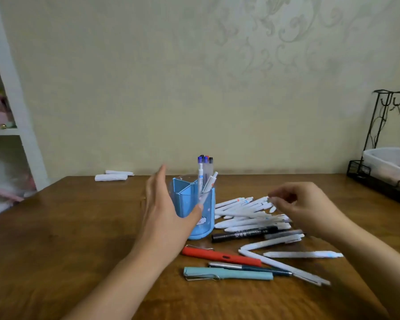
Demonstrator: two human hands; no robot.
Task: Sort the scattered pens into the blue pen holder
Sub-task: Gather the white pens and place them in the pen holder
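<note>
Pens nearest the viewer first: teal pen [228, 273] lies flat on the wooden surface [56, 250], a dark slim pen just behind it, then red pen [221, 256], all loose, right of the left forearm. Farther right, a few white pens cross each other. Black marker [244, 234] lies just right of the holder's base. Behind it, pile of white pens [240, 212], still unsorted.

Left hand [164, 211] is spread wide, palm against the left side of the blue pen holder [203, 218], likely bracing it so it won't tip during drops; nothing gripped. Right hand [307, 206] hovers over the pile, fingers curled narrow, pinching toward a pen; blurred, can't tell if it has one.

Holder stands upright mid-surface, a few pens already in one compartment, others look empty. Task early. Far left: folded white paper [111, 177]. Far right: black wire rack [383, 158].
</note>
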